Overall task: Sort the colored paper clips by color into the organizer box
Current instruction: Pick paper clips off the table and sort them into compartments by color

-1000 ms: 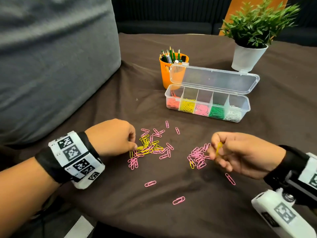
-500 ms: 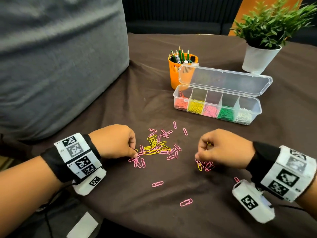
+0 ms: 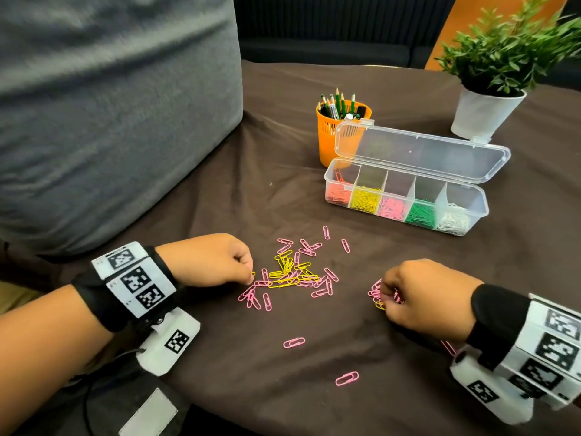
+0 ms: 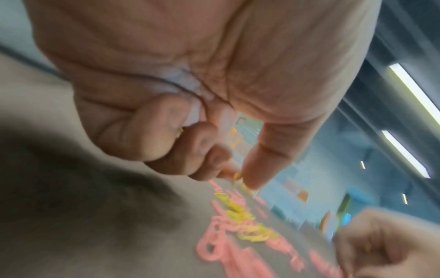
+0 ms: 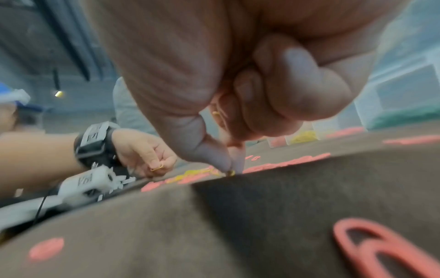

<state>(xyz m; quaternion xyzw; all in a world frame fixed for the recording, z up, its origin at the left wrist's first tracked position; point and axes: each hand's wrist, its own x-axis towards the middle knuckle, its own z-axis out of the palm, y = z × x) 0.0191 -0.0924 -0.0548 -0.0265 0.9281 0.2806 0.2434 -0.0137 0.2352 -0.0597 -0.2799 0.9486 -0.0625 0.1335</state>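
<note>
While the organizer box (image 3: 405, 196) already holds five sorted colors, pink and yellow paper clips (image 3: 290, 273) lie loose on the bench (image 3: 220, 357) before it, each hand's grip, left hand (image 3: 209, 259) and right hand (image 3: 424, 294), pinching a yellow clip.

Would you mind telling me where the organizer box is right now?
In the head view, the organizer box sits open at right on the table, just right of the orange pencil cup, before the plant pot.
</note>
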